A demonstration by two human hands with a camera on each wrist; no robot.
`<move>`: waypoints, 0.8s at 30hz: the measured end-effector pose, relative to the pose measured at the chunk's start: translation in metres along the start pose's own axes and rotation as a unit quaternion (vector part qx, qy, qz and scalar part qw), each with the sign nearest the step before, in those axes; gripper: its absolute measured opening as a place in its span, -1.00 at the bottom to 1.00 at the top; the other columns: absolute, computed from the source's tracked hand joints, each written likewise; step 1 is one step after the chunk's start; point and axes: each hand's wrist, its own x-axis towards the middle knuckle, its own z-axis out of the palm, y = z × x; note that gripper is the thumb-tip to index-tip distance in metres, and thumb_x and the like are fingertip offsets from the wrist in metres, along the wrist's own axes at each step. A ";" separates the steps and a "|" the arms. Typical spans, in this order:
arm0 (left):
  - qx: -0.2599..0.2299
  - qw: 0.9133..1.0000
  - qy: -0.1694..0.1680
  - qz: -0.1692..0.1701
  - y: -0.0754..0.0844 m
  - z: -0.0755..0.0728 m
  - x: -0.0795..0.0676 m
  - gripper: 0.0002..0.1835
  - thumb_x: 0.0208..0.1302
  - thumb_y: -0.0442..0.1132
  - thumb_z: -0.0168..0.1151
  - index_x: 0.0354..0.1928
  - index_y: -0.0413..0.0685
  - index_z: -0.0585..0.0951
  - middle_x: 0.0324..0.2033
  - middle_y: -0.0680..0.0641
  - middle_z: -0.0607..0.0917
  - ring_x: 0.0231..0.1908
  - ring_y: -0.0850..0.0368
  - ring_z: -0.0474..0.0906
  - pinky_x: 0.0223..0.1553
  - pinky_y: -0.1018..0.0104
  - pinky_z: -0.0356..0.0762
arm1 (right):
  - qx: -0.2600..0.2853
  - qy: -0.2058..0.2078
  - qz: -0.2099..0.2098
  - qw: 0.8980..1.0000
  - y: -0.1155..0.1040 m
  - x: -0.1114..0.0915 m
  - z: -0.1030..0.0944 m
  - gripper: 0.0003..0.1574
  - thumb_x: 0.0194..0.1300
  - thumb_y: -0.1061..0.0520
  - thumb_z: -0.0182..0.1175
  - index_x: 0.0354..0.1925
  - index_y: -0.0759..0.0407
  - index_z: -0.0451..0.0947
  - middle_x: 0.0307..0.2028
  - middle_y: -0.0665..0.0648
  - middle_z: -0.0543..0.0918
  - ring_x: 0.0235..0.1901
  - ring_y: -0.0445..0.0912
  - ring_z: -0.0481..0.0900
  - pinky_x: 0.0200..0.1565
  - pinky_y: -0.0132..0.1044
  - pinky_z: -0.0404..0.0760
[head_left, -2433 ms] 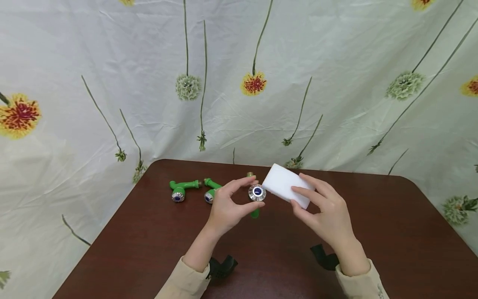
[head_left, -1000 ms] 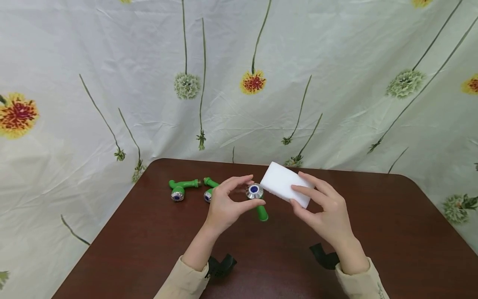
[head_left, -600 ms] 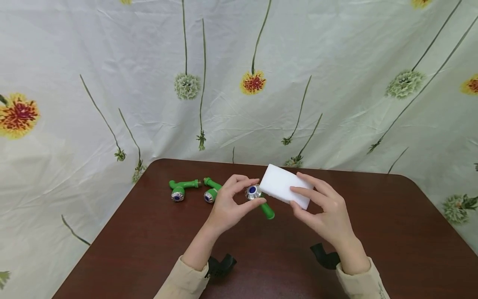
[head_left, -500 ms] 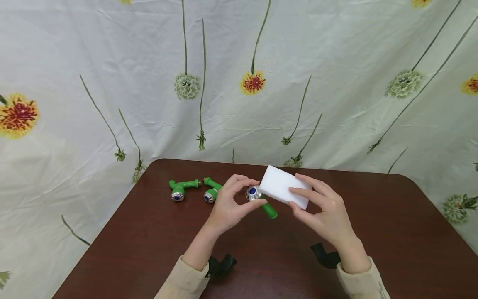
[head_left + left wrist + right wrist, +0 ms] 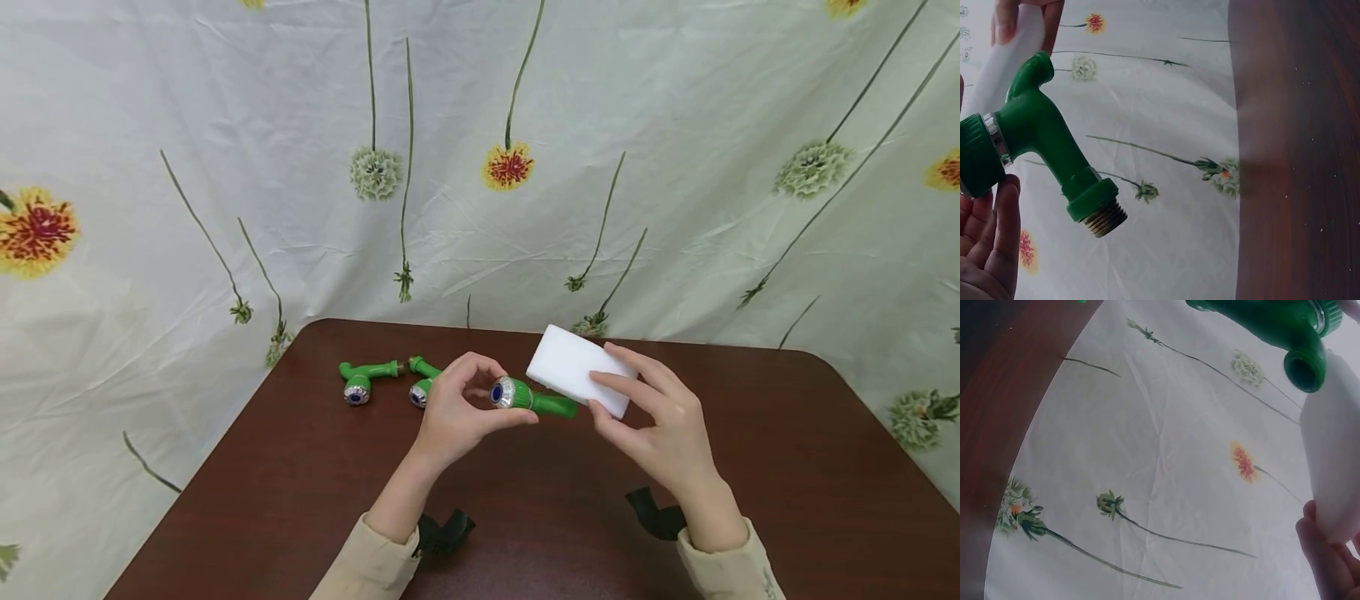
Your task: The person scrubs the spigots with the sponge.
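Note:
My left hand (image 5: 453,421) grips a green tap (image 5: 553,406) by its knob end, thumb below and fingers behind, lifted above the table. The silver-rimmed, blue-centred knob faces left and the green spout points right. In the left wrist view, the brass threaded end of the tap (image 5: 1035,125) slants downward. My right hand (image 5: 663,425) pinches a white sponge block (image 5: 573,367) between thumb and fingers, just above and behind the spout. The right wrist view shows the spout's mouth (image 5: 1305,370) close beside the sponge (image 5: 1338,456).
Two more green taps lie on the dark wooden table (image 5: 750,450): one at the far left (image 5: 371,372) and another (image 5: 424,390) partly hidden by my left hand. Black wrist mounts (image 5: 446,533) sit at both wrists. A flower-printed cloth (image 5: 675,167) hangs behind the table.
My left hand has turned the tap: its spout has swung from pointing down to pointing right, and its knob now faces left. The sponge dipped slightly left, then moved back up and right.

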 end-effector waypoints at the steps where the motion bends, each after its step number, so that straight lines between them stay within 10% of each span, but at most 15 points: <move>1: -0.002 1.000 0.001 -0.004 0.000 0.000 0.000 -0.51 -0.35 -0.35 0.62 -0.31 -0.12 0.53 -0.40 -0.05 0.57 -0.42 0.12 0.57 -0.42 0.28 0.61 | 0.004 0.000 -0.002 1.000 0.000 0.000 0.000 -0.64 0.19 -0.06 0.18 -0.28 0.20 0.70 -0.05 0.26 0.61 -0.11 0.08 0.56 -0.08 -0.55 0.44; 12: -0.008 0.999 0.046 0.021 0.001 -0.001 0.000 -0.53 -0.29 -0.28 0.61 -0.29 -0.05 0.54 -0.47 0.02 0.58 -0.59 0.20 0.47 -0.59 0.37 0.50 | -0.016 -0.003 -0.026 1.000 0.001 0.001 -0.001 -0.65 0.20 -0.04 0.16 -0.30 0.19 0.71 -0.06 0.26 0.62 -0.13 0.09 0.56 -0.12 -0.49 0.46; 24: 0.028 0.994 0.064 0.082 0.038 -0.004 0.005 -0.57 -0.46 -0.51 0.60 -0.39 -0.30 0.63 -0.48 -0.13 0.59 -0.54 0.06 0.46 -0.56 0.33 0.54 | -0.074 0.016 -0.032 0.997 -0.001 0.003 -0.001 -0.68 0.17 0.00 0.13 -0.31 0.16 0.71 -0.08 0.22 0.63 -0.15 0.08 0.59 -0.24 -0.23 0.53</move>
